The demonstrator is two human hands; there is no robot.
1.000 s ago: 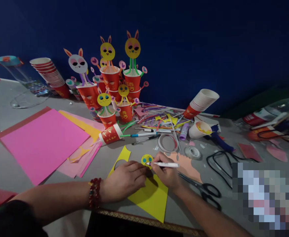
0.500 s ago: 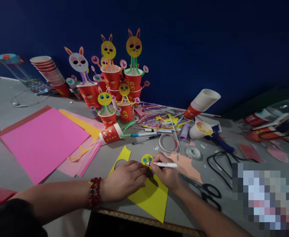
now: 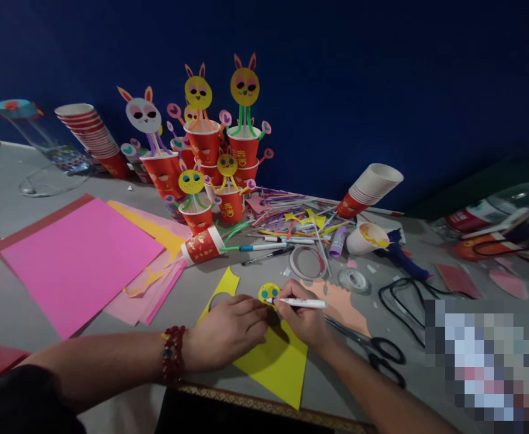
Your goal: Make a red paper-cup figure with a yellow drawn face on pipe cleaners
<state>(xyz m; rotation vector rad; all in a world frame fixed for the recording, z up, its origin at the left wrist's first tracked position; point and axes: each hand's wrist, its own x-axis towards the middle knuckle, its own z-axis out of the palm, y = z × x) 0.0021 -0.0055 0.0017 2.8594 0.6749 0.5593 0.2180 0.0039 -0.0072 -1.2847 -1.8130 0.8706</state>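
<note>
My right hand (image 3: 301, 313) is closed around a white marker (image 3: 304, 302), its dark tip at a small round yellow paper face (image 3: 268, 292) with two blue eye dots. Part of the face is hidden by my fingers. My left hand (image 3: 232, 328) lies palm down with fingers extended, resting on a sheet of yellow paper (image 3: 277, 367) that has a round cut-out, its fingertips beside the face. Scissors (image 3: 366, 343) with black handles lie just right of my right hand, partly behind it.
Red paper cups with bunny faces (image 3: 201, 144) stand at the back. Pink sheets (image 3: 81, 256) lie left; pipe cleaners (image 3: 282, 214), tape rolls (image 3: 353, 279) and a blue glue gun (image 3: 402, 259) lie beyond my hands. A black cord (image 3: 400, 304) curls at right; stacked cups (image 3: 373, 187) lean behind.
The marker and right hand have shifted very slightly at the yellow face. My left hand stays in place.
</note>
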